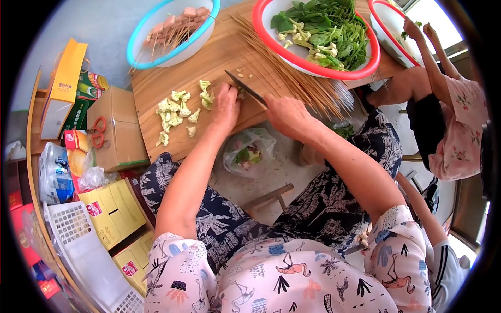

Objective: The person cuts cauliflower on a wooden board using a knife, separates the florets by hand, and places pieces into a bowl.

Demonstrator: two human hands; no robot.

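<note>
Cauliflower florets (175, 110), knobbly, pale, dot the wooden worktop (190, 78); my right grip (286, 116) clamps a slim knife (245, 87); whether my left grip (226, 106) pinches anything, I cannot tell.

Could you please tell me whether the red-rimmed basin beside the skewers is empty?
Not empty: leafy greens and cauliflower florets lie inside the basin, leaving some white surface bare.

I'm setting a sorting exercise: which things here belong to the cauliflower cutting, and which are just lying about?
In the job: knife, in the right hand; cauliflower pieces; wooden table; probably the red-rimmed bowl of greens.

Apparently just lying about: red-handled scissors; cardboard box; yellow boxes; white basket.
</note>
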